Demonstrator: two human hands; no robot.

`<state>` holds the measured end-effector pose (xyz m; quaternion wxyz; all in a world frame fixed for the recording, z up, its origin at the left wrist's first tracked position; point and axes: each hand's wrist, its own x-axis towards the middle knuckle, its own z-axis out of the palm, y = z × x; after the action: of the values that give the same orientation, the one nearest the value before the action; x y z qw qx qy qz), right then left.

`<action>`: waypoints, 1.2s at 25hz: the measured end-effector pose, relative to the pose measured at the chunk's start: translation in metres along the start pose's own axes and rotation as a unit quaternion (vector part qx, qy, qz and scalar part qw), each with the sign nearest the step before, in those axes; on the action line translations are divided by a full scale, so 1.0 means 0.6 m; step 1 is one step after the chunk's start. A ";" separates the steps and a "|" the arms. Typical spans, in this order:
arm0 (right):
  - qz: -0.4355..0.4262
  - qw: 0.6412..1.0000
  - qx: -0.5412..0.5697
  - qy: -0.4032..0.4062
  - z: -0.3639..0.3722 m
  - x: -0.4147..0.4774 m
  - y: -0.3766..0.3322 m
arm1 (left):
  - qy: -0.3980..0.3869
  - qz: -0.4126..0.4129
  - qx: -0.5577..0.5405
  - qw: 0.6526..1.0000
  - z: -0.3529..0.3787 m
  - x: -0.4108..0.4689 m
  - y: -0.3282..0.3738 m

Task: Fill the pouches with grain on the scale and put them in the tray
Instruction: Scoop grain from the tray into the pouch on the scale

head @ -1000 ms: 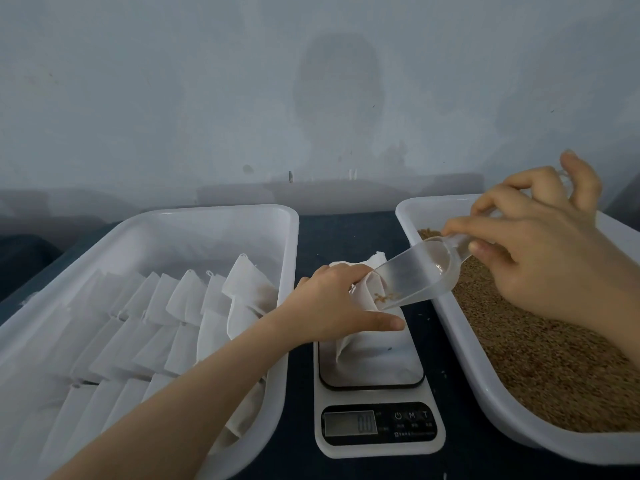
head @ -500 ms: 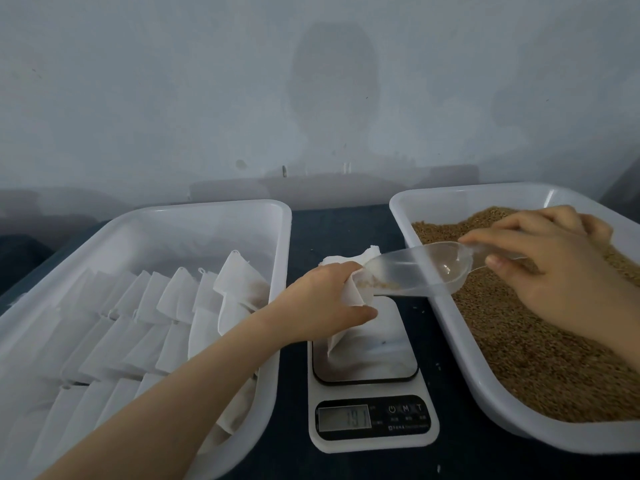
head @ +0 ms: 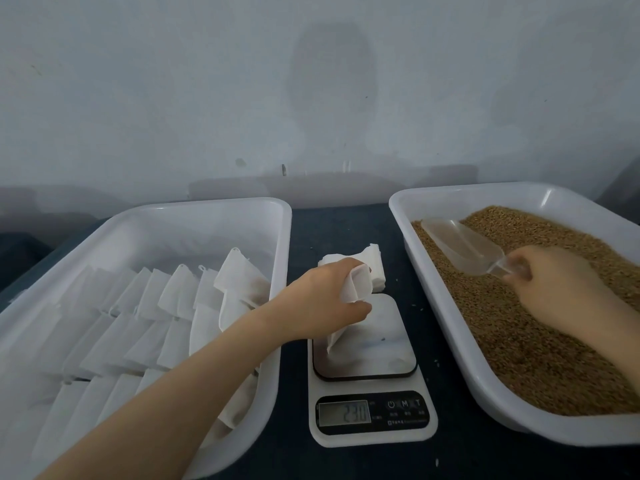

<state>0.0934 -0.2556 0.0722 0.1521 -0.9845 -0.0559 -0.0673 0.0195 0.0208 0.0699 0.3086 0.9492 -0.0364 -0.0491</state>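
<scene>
Now our L hand (head: 323, 301) pinches white cloth pouch (head: 356, 288), white digital scale (head: 386, 344) just under its fingers; R hand (head: 554, 284) clamps fingers round clear plastic scoop (head: 462, 244).

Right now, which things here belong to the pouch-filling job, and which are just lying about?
In the job: left hand, pouch, scale, right hand, scoop, grain, left tray, stacked pouches.
Lying about: stray grains on the dark table.
</scene>
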 end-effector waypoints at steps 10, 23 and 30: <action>0.027 0.978 -0.160 -0.132 0.008 -0.009 -0.012 | -0.029 -0.011 0.049 0.998 -0.006 0.000 0.012; -0.276 0.933 0.223 -0.060 0.009 -0.028 -0.179 | 0.039 0.071 -0.104 0.991 -0.012 0.001 -0.004; -0.277 0.928 0.247 -0.021 0.031 -0.036 -0.166 | 0.042 0.011 -0.033 0.998 -0.018 0.003 -0.006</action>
<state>0.0612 -0.1576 0.0804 0.3641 -0.8625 -0.3442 -0.0705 0.0227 0.0298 0.0763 0.3419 0.9392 -0.0319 -0.0068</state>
